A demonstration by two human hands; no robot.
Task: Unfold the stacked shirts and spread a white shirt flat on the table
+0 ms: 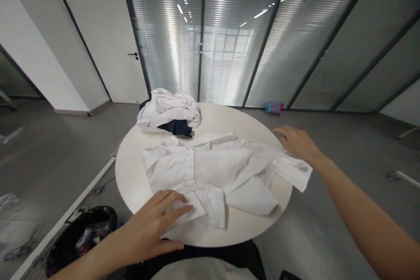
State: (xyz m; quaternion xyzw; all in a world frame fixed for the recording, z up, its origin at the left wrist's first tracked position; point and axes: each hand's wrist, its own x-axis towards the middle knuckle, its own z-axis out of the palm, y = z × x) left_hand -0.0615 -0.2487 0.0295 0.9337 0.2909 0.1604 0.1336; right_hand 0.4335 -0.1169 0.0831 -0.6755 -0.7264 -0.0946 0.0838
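A white garment, seemingly a shirt, lies spread and wrinkled across the round table, one sleeve-like end hanging past the right edge. Over its near left part is my left hand, fingers spread, by a folded flap of the cloth; whether it presses on the fabric I cannot tell. My right hand is at the table's right edge, just above the overhanging end, with fingers stretched out and nothing visible in them. At the far left of the table rests a heap of white clothes with a dark navy piece showing underneath.
The round white table stands before a glass partition with blinds. A black bin with rubbish in it is at the lower left, near a white floor strip. A blue and pink object lies on the floor by the glass.
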